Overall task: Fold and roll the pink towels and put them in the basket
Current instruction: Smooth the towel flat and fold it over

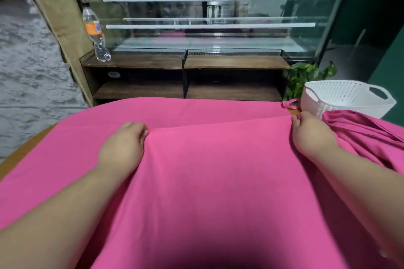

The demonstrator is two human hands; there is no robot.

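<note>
A large pink towel (207,170) lies spread over the table in front of me, with its near half lifted and folded toward the far side. My left hand (123,144) grips the folded edge at the left, fingers curled over the cloth. My right hand (311,132) pinches the same edge at the right corner, beside a small hanging loop (288,103). More pink towel cloth (367,135) lies bunched at the right, under my right forearm. The white perforated basket (349,97) stands at the far right of the table and looks empty.
A wooden table edge (26,146) shows at the left. Beyond the table stands a glass display case (207,17) on a dark wooden shelf unit, with a plastic bottle (96,33) on its left end. A green plant (306,76) sits behind the basket.
</note>
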